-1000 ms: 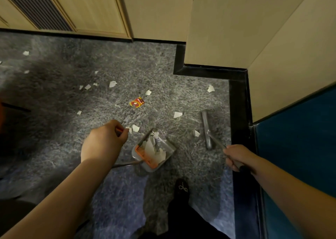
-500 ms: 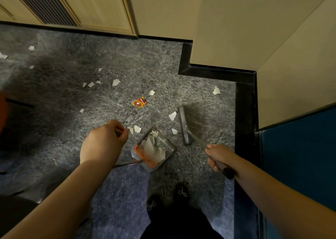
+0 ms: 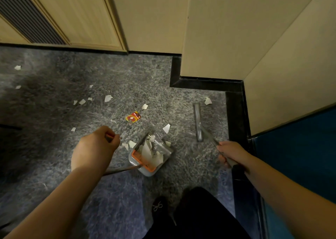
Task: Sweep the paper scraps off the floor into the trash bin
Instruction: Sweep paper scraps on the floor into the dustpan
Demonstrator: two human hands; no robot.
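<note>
My left hand (image 3: 94,149) grips the long handle of a grey dustpan (image 3: 167,152) with an orange rim, which rests on the carpet and holds several white paper scraps. My right hand (image 3: 231,152) grips the handle of a grey broom (image 3: 198,122), whose head lies on the carpet to the right of the dustpan. White paper scraps (image 3: 108,98) lie scattered over the grey carpet, one (image 3: 208,101) just beyond the broom head near the wall corner. A red and yellow wrapper (image 3: 133,117) lies beyond the dustpan. No trash bin is in view.
Beige walls with black skirting (image 3: 205,83) form a corner at the right. A wooden cabinet with a vent (image 3: 27,18) stands at the back left. A blue panel (image 3: 300,156) is at my right. My dark shoe (image 3: 158,207) and trouser leg are below the dustpan.
The broom head has swung from beside the dustpan out to the right, toward the scrap in the wall corner. The left hand and the dustpan have stayed in place.
</note>
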